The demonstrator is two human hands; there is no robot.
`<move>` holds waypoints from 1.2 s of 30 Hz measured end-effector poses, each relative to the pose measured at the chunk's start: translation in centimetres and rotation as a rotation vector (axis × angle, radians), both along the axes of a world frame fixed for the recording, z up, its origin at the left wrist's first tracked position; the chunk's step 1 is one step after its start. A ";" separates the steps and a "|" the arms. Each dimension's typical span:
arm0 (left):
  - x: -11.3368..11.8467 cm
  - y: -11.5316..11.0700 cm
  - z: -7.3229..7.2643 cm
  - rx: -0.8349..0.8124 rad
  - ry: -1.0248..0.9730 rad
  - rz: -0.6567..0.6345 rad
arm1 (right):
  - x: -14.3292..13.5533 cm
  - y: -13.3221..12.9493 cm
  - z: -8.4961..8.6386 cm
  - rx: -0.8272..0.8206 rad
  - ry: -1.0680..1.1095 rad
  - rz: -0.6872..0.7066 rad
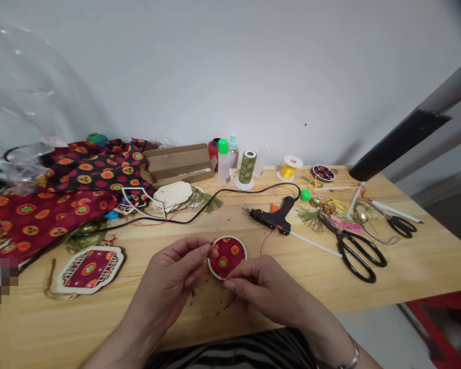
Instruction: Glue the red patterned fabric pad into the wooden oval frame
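Observation:
A round ornament (227, 255), dark red patterned fabric inside a pale wooden rim, is held just above the table near its front edge. My left hand (172, 279) pinches the upper left of its rim between thumb and fingers. On the lower right, my right hand (266, 287) is closed with thumb and forefinger at the rim. Its other fingers are curled and partly hidden. Beyond the ornament lies a black hot glue gun (275, 218) with a white glue stick (315, 244) sticking out of its back. To the left rests a larger scalloped ornament (91, 269) with the same fabric.
Black-handled scissors (363, 253) lie at the right, with smaller scissors (401, 224) behind. Patterned fabric (95, 169) is heaped at the left. Along the wall stand a cardboard box (180, 166), bottles (223, 164), a green thread spool (247, 169) and a yellow spool (289, 169). A black cord crosses the table.

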State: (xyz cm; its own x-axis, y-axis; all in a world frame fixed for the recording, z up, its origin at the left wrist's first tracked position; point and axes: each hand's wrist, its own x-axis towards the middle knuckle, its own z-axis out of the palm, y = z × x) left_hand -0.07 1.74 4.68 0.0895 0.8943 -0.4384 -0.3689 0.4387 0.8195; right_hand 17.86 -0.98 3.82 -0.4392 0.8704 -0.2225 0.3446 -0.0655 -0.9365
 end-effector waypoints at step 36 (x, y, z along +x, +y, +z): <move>0.4 -0.1 0.8 0.030 0.031 0.056 | -3.3 0.7 0.4 -0.122 0.301 -0.365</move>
State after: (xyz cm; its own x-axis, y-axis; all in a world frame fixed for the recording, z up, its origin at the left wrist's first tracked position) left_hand 0.29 1.62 5.51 0.0254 0.9102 -0.4134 -0.3662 0.3933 0.8433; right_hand 14.51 -0.24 4.23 -0.1706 0.9550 -0.2425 -0.0067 -0.2472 -0.9689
